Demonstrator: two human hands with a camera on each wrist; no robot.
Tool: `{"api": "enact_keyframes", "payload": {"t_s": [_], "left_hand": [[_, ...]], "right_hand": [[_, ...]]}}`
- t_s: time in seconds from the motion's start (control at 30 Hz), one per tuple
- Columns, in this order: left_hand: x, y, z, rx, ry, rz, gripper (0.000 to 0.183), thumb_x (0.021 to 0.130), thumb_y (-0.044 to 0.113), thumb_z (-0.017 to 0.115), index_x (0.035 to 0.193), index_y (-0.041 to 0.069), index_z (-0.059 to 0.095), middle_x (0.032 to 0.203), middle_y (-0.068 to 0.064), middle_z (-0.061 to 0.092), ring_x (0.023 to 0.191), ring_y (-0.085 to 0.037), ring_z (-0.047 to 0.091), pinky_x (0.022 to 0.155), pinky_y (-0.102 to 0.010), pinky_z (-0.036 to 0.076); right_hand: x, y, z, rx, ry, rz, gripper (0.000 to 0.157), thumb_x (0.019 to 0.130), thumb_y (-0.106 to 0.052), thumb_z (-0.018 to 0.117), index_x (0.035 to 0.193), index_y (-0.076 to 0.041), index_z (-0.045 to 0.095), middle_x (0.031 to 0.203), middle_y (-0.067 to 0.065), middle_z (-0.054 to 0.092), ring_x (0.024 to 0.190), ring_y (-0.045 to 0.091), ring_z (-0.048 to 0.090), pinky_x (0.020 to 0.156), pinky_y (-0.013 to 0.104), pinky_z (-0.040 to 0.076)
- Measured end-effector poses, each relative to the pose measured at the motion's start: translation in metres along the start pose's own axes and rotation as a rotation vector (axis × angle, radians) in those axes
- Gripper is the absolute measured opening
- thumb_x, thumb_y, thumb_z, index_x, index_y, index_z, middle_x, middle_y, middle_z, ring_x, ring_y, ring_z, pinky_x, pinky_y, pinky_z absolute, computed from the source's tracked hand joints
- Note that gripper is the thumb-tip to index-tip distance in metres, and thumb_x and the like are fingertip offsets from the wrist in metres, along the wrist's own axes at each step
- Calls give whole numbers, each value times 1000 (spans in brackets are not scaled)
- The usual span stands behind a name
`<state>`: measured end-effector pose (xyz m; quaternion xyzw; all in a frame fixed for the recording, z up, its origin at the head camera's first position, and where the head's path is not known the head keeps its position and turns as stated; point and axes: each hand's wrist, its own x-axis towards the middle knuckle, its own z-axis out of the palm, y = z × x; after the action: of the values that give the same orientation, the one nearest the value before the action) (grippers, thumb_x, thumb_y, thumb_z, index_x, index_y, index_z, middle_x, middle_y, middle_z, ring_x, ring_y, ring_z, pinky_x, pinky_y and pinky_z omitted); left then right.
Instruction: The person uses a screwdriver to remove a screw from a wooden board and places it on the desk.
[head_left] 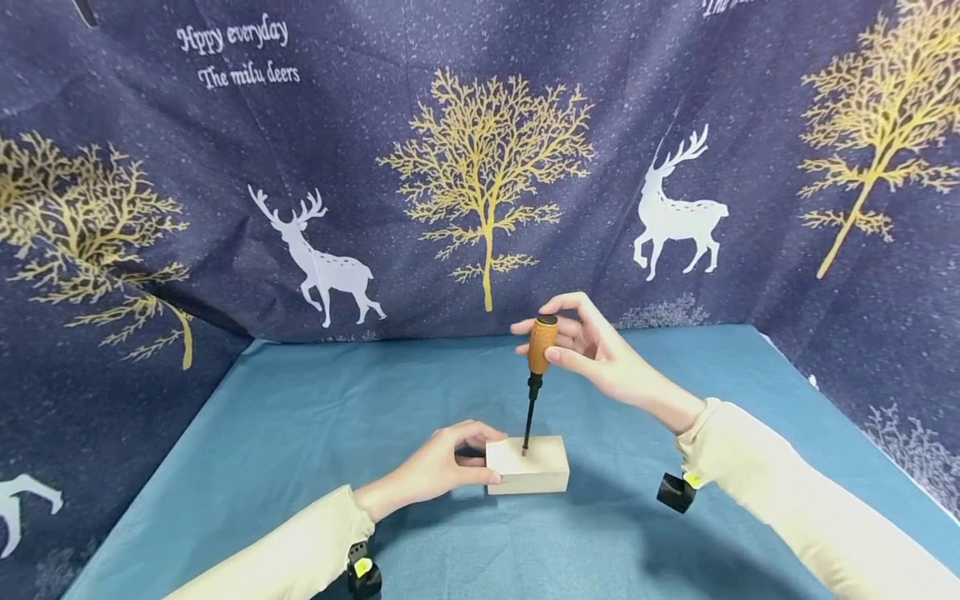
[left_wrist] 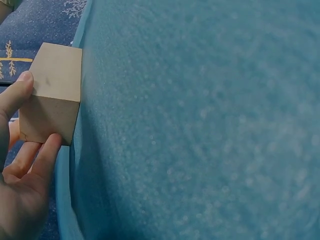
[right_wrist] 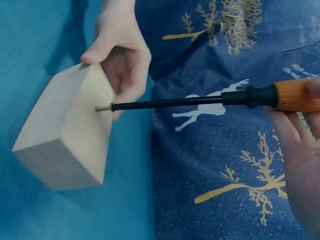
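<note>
A pale wooden block (head_left: 528, 475) lies on the blue cloth in the head view. My left hand (head_left: 442, 458) grips its left end, thumb on the near side and fingers behind. In the left wrist view, thumb and fingertips press opposite sides of the block (left_wrist: 57, 72). Upright but slightly tilted above it is a screwdriver (head_left: 542, 346) with an orange handle and black shaft. My right hand (head_left: 588, 346) holds the handle between thumb and fingers. At the shaft's end, a small screw (right_wrist: 102, 108) sticks out of the block's top face, the driver tip meeting its head.
Blue cloth (head_left: 337, 400) covers the table around the block. Behind it hangs a dark blue curtain (head_left: 525, 42) printed with deer and golden trees. A small black device (head_left: 677, 492) hangs at the right wrist, another (head_left: 364, 575) at the left.
</note>
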<state>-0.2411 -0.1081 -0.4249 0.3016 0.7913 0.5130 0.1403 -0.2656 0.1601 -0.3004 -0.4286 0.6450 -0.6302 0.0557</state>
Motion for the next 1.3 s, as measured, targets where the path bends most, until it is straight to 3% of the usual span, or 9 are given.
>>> {"api": "enact_keyframes", "payload": {"t_s": [0.17, 0.27, 0.4, 0.57, 0.73, 0.87, 0.93, 1.07, 1.3], "left_hand": [[-1, -1, 0, 21, 5, 4, 47, 84, 23, 79, 128, 21, 63, 130, -6, 60, 114, -19, 61, 95, -20, 57], [-1, 0, 0, 23, 5, -1, 47, 84, 23, 79, 129, 21, 63, 131, -6, 60, 114, -20, 60, 95, -20, 57], [0, 1, -2, 9, -6, -1, 48, 84, 22, 80, 129, 21, 63, 130, -6, 60, 114, -18, 60, 96, -20, 57], [1, 0, -3, 4, -6, -10, 48, 84, 21, 80, 129, 21, 63, 129, -6, 61, 112, -16, 59, 95, -20, 57], [2, -1, -2, -7, -1, -18, 48, 83, 20, 81, 127, 20, 64, 126, -7, 62, 109, -15, 59, 94, -20, 58], [2, -1, 0, -21, -4, -19, 48, 83, 20, 81, 127, 20, 65, 125, -8, 61, 109, -14, 60, 95, -21, 57], [2, -1, 0, -22, -4, -21, 48, 83, 21, 81, 128, 21, 64, 125, -8, 61, 109, -15, 59, 95, -21, 57], [1, 0, 0, -14, -2, -22, 48, 83, 21, 81, 128, 21, 64, 126, -7, 61, 110, -15, 59, 96, -21, 57], [1, 0, -1, -11, -4, -28, 48, 83, 21, 81, 128, 21, 64, 126, -7, 61, 111, -16, 59, 96, -21, 57]], "right_hand": [[0, 5, 6, -90, 181, 18, 46, 91, 1, 68, 121, -20, 42, 111, -2, 61, 110, 12, 64, 81, 29, 62], [-1, 2, 5, -120, 222, 34, 43, 89, 1, 70, 116, -21, 47, 112, -6, 61, 108, 8, 65, 79, 26, 62], [-2, -6, -3, -107, 94, 24, 38, 94, 2, 62, 128, -9, 49, 125, -2, 65, 114, 14, 66, 91, 31, 61], [-3, -6, -5, -1, -2, 28, 41, 102, 2, 48, 139, -11, 39, 132, 6, 64, 119, 24, 65, 101, 37, 57], [-5, 0, 8, -105, 172, -7, 37, 100, -1, 53, 133, -7, 40, 129, 5, 63, 114, 18, 65, 92, 29, 60], [-6, 2, 18, -272, 389, 51, 46, 92, -5, 69, 131, -9, 46, 112, -2, 60, 94, 9, 59, 75, 20, 55], [-6, 2, 19, -291, 437, 80, 49, 88, -5, 74, 130, -12, 49, 105, -4, 59, 87, 8, 56, 71, 21, 53], [-5, -1, 15, -275, 372, 78, 48, 88, -3, 72, 131, -12, 52, 109, -4, 65, 96, 7, 63, 73, 22, 56], [-7, -6, 3, -76, 58, 23, 53, 100, 1, 52, 147, -15, 35, 130, 6, 65, 120, 21, 64, 98, 34, 58]]}}
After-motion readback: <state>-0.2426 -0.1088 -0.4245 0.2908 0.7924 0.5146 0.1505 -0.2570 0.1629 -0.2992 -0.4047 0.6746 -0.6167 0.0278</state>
